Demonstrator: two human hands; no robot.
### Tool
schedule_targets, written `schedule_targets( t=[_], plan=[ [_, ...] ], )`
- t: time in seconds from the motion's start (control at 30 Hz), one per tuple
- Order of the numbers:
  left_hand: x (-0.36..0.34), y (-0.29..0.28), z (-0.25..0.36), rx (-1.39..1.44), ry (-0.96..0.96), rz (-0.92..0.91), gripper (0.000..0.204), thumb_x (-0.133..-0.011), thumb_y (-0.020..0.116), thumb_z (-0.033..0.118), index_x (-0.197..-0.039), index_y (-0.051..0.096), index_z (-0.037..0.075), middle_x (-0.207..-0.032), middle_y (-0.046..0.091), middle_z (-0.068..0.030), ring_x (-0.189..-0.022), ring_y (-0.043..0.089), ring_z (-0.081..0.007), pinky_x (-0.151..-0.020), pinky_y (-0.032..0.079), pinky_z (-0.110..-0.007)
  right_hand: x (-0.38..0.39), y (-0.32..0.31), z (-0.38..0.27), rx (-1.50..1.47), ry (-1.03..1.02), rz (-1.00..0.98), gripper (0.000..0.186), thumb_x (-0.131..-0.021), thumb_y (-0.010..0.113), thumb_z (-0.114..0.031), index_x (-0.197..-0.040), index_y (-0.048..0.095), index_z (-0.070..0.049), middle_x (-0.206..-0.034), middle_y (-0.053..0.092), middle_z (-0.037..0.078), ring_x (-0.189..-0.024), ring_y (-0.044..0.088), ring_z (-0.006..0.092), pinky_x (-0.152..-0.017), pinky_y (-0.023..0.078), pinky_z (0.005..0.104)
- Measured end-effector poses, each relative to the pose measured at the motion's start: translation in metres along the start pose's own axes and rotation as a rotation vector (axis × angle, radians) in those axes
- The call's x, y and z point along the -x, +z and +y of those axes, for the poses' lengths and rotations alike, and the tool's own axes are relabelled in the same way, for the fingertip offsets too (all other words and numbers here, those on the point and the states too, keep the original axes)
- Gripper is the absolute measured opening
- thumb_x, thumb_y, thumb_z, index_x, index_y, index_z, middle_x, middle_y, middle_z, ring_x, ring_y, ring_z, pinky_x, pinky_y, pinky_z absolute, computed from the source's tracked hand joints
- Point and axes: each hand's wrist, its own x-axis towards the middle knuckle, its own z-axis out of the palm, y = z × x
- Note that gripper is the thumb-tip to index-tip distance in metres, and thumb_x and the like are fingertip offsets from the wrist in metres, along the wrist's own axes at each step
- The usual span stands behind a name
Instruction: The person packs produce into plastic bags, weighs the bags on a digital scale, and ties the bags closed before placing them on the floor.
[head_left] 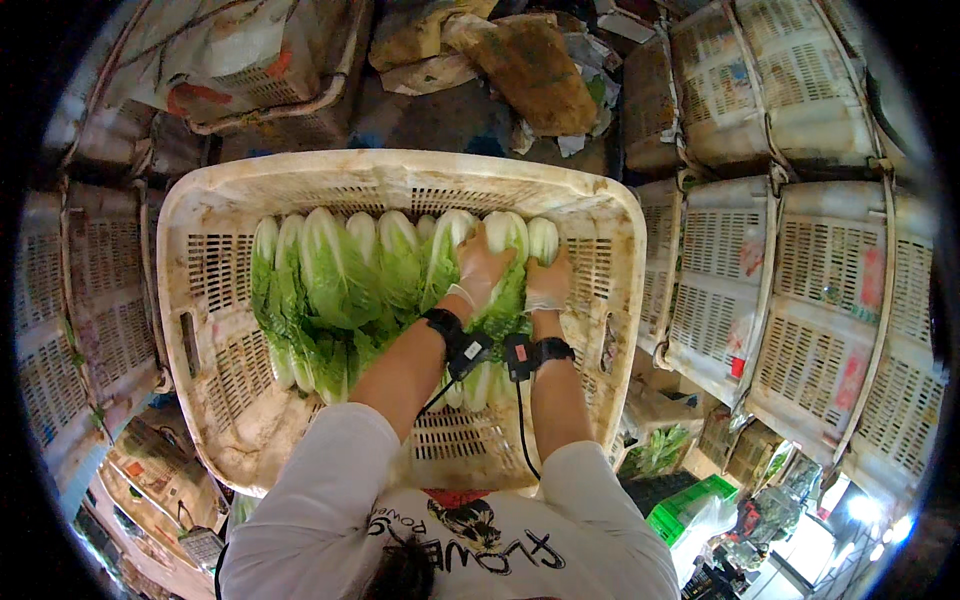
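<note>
My left hand (484, 272) grasps a cabbage (508, 234); my right hand (548, 283) grasps the rightmost cabbage (542, 238) inside the crate (400, 166).

Cabbages (335, 265) block the crate (400, 164) centrally, leaving room at either end.

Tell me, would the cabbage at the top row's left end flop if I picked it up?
That cabbage might flop at its green leaves, which look thin and crinkly. Its white base looks thicker, so it may stay stiffer.
</note>
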Motion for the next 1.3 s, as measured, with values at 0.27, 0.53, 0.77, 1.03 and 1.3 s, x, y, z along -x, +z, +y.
schedule_targets(
  t=[0.27,0.53,0.77,1.03,1.3],
  plan=[
    [0.054,-0.081,0.009,0.222,0.044,-0.175,0.098,-0.054,0.077,0.032,-0.132,0.026,-0.001,-0.128,0.032,-0.0272,-0.119,0.033,-0.0362,-0.097,0.032,-0.039,0.051,-0.042,0.018,-0.468,-0.271,0.19,0.047,-0.066,0.068,-0.012,-0.109,0.055,0.001,-0.093,0.059,0.018,-0.084,0.057,0.0263,-0.074,0.045,0.0372],
    [0.123,-0.149,-0.016,0.627,0.189,-0.094,0.091,-0.057,0.077,0.02,-0.131,0.028,0.0,-0.126,0.037,-0.0182,-0.116,0.037,-0.0244,-0.096,0.033,-0.034,0.114,-0.1,-0.006,-0.486,-0.724,0.225,0.052,-0.064,0.074,-0.007,-0.111,0.051,-0.001,-0.102,0.047,0.014,-0.092,0.048,0.0279,-0.075,0.043,0.038],
    [0.192,-0.243,-0.014,0.893,0.22,0.228,0.085,-0.062,0.075,0.019,-0.131,0.029,0.0,-0.121,0.047,-0.0162,-0.11,0.045,-0.0187,-0.094,0.037,-0.03,0.167,-0.15,-0.069,-0.462,-0.914,0.285,0.052,-0.064,0.077,-0.016,-0.106,0.054,0.002,-0.104,0.052,0.02,-0.092,0.05,0.0298,-0.081,0.042,0.0393],
    [0.339,-0.388,0.0,0.927,0.5,0.519,0.078,-0.054,0.075,0.021,-0.124,0.044,0.002,-0.114,0.053,-0.0112,-0.106,0.048,-0.0169,-0.094,0.036,-0.03,0.172,-0.214,-0.093,-0.808,-0.761,-0.117,0.038,-0.08,0.063,-0.022,-0.107,0.055,0.003,-0.103,0.058,0.016,-0.089,0.056,0.0248,-0.076,0.047,0.0337],
    [0.659,-0.458,-0.018,1.059,0.637,1.2,0.069,-0.058,0.074,0.026,-0.116,0.048,0.001,-0.112,0.053,-0.0137,-0.099,0.054,-0.0215,-0.085,0.046,-0.034,0.172,-0.03,-0.094,0.172,-1.136,-0.391,0.045,-0.083,0.054,-0.013,-0.125,0.042,-0.004,-0.12,0.05,0.014,-0.108,0.048,0.0278,-0.091,0.041,0.0377]
  ],
)
